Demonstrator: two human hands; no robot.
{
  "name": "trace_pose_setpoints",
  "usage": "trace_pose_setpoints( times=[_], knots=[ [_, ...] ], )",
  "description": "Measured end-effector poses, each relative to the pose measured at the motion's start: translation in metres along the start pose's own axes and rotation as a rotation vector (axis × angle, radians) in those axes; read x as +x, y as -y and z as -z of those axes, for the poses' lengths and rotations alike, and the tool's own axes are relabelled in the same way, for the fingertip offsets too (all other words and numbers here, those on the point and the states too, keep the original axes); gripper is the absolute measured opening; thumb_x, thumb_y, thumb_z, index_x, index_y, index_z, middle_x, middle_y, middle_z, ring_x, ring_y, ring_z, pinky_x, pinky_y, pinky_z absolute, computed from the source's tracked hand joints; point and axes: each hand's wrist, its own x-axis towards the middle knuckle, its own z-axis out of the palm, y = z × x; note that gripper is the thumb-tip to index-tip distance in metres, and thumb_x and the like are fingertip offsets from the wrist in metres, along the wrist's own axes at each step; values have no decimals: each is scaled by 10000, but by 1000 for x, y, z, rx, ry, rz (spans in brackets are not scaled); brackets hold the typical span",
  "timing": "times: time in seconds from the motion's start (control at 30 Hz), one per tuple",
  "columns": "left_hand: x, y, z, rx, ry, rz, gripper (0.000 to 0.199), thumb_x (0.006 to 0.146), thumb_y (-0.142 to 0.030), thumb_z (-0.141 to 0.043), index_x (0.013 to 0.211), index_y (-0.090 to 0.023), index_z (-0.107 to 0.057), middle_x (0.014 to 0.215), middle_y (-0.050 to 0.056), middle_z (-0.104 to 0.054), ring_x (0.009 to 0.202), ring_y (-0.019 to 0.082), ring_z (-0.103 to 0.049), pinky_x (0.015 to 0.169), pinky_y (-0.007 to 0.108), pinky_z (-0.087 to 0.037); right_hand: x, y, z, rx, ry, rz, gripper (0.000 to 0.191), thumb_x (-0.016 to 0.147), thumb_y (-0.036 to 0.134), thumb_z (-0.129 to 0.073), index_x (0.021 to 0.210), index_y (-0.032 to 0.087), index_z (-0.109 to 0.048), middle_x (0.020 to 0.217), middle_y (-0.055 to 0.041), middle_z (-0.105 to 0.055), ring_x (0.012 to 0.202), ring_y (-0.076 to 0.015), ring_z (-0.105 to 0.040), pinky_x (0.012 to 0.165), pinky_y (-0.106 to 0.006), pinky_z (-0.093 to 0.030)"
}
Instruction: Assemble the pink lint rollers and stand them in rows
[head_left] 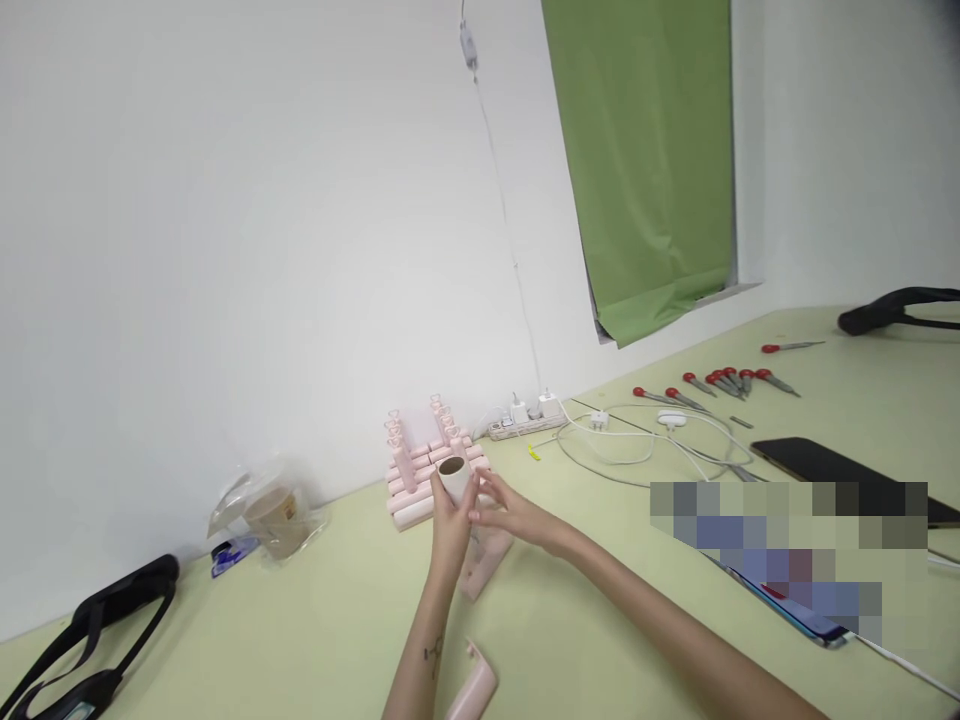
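One tube (454, 486), lower centre of the frame. Looks white outside, brown inside, round mouth up. Sits clamped by fingers of left hand (448, 518); has right hand (519, 514) at right side, cannot tell whether gripping.

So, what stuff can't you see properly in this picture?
All in the head view:
The lower part of the white tube: hidden by the left hand.
Whether the right hand touches the tube: the fingers overlap, too small to tell.
The near end of the pink piece: cut off by the bottom edge.
Most of the screen device: covered by pixel blocks.
The cup label: too small and blurred to read.
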Motion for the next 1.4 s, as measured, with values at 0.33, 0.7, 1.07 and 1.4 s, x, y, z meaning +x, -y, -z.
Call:
trace_pose_setpoints(
  times=[0.33,0.7,1.07,1.4],
  knots=[
    [-1,-25,21,41,-298,-150,519,782,-403,-439,1190,-214,-180,1158,117,-451,1010,182,-498,792,293,-409,5,-17,-16,1,-257,107,215,776,345,-483,848,171,-585,852,-56,-642,835,-201,-594,773,-331,-439],
    [-39,25,-1,1088,496,127,596,751,-383,-423,1256,-83,-319,1124,192,-512,955,325,-501,753,403,-375,-12,13,26,1,-619,176,321,806,384,-439,1041,181,-516,823,-51,-607,860,-192,-557,787,-320,-400],
    [-29,57,163,1076,305,288,563,654,-325,-551,1190,-189,-445,1133,119,-534,1052,304,-435,867,389,-316,-61,32,-49,-793,420,102,319,634,480,-540,534,178,-564,427,30,-474,399,-91,-397,408,-203,-235],
    [-71,27,121,620,274,349,493,801,-548,-255,965,-147,-489,728,58,-623,679,193,-609,643,324,-468,-72,22,-65,-939,451,48,135,565,313,-550,650,208,-545,608,15,-629,496,-138,-528,426,-202,-219]
  ],
)
